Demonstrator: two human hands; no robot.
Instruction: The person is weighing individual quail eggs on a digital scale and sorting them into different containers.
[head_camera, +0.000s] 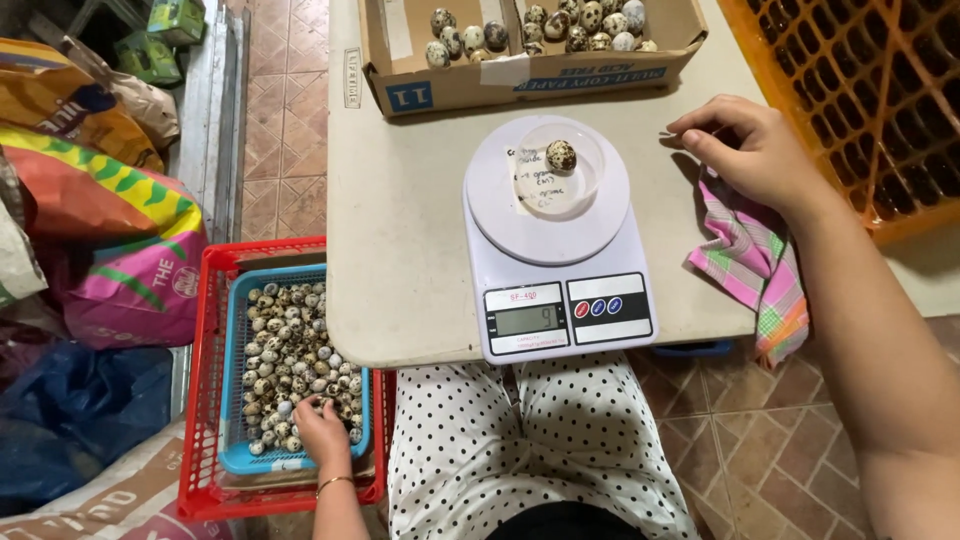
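We are sitting at a pale table (400, 200) with our left hand (322, 432) reaching down beside our knee into a blue basket (238, 455) of small speckled eggs (285, 360), the basket resting inside a red crate (205, 400) on the floor. The fingers of that hand are curling down among the eggs at the near edge of the heap; we cannot tell whether they are already pinching one, since the fingertips are hidden under the back of the hand. The rest of the heap is lying just beyond and to the left of those fingers. Our right hand (745, 145) is resting on the tabletop, fingers loosely bent and thumb pressed toward the forefinger, holding nothing that we can make out, with a striped pink and green cloth (755, 260) lying just under its wrist. To the left of that hand, close by, a white kitchen scale (555, 290) is standing, and a single speckled egg (561, 155) is sitting on its round plate, long axis pointing roughly away from us, slightly tilted. This weighed egg is much nearer the right hand than the left. Beyond the scale, a cardboard box (530, 75) is holding more eggs in two compartments. An orange plastic crate (870, 100) is standing past the right hand.
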